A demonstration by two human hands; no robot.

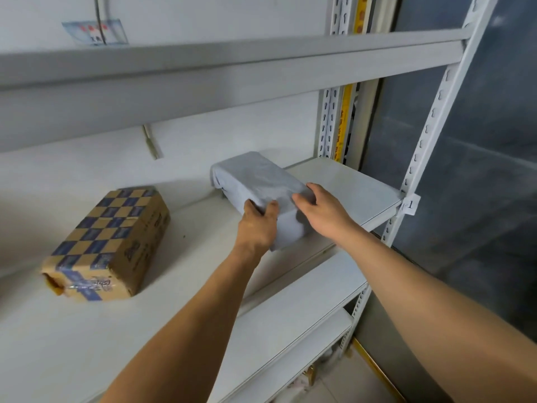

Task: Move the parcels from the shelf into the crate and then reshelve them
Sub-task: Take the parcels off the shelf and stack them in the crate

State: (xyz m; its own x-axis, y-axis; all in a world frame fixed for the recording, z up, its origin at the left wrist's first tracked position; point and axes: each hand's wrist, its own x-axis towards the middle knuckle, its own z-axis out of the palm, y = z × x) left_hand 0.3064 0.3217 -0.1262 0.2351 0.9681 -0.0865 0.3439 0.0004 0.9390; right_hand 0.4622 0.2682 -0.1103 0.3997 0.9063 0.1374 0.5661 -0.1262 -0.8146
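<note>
A grey plastic-wrapped parcel (255, 181) lies on the white shelf board (348, 184), its near end toward the front edge. My left hand (257, 225) grips the parcel's near left corner, thumb on top. My right hand (322, 210) holds the near right end, fingers curled over the top. A cardboard box with blue checker tape (110, 242) lies on the same shelf to the left, apart from both hands. No crate is in view.
Another shelf board (203, 68) runs close overhead. A perforated white upright (430, 135) with a label "1" stands at the right front corner. Lower shelves (305, 309) show below. A dark glass panel (479, 170) is to the right.
</note>
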